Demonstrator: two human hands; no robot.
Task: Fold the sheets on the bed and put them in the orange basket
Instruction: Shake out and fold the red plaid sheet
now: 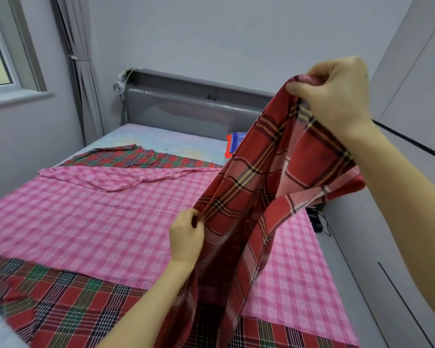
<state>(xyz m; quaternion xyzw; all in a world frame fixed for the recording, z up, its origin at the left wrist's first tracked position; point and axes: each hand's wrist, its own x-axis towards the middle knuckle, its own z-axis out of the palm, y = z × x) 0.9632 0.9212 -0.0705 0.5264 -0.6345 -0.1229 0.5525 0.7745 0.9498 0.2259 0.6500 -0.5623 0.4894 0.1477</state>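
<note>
Pinching red sheet point(261, 172) high in right hand point(337, 96), low in left hand point(186, 237); best to slide both grips out to matching corners, keeping it taut, before folding.

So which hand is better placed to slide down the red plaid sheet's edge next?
Likely the left hand: it pinches the red plaid fabric sheet low on its hanging edge, while the right hand holds the bunched top high.

the right hand point(337, 96) lifts a red plaid sheet point(266, 172) high; the left hand point(186, 237) pinches its lower edge above a pink checked sheet point(98, 214).
</note>
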